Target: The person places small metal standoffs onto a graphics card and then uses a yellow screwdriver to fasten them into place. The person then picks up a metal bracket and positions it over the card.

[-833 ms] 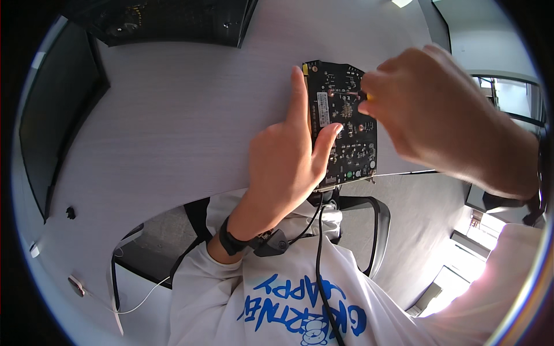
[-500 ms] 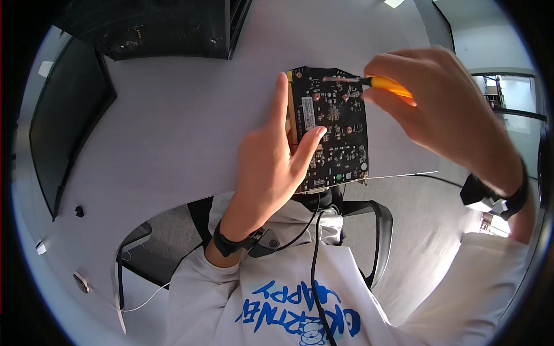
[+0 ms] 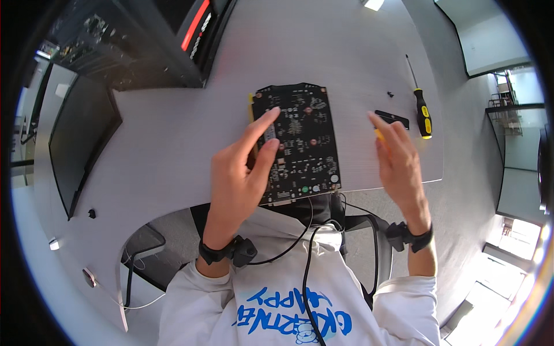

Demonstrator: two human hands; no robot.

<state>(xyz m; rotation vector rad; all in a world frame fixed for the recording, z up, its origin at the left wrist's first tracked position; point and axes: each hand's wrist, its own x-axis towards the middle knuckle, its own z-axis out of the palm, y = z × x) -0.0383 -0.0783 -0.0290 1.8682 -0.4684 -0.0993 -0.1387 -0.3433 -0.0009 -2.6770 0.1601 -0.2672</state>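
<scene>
A black graphics card (image 3: 303, 155) lies on the table in front of me, its back with small components and several copper-coloured screw points facing up. My left hand (image 3: 239, 173) holds it at the left edge, with index finger and thumb pressed on its upper face; the other fingers are mostly hidden. To the right of the card, apart from it, my right hand (image 3: 400, 164) is closed around an orange-yellow screwdriver (image 3: 379, 134). Only a bit of that handle shows between the fingers. Just beyond this hand lies a flat black bracket-like plate (image 3: 392, 119).
A black-and-yellow screwdriver (image 3: 423, 112) lies near the table's right edge, by small dark screws (image 3: 390, 94). An open black computer case (image 3: 144, 52) stands at the far left. A monitor (image 3: 81, 144) is on the left. Cables run from my wrist devices across my lap.
My right hand has left the card's far right corner and moved nearer me with the screwdriver. My left index finger has shifted from the card's edge onto its face. The view has shifted.
</scene>
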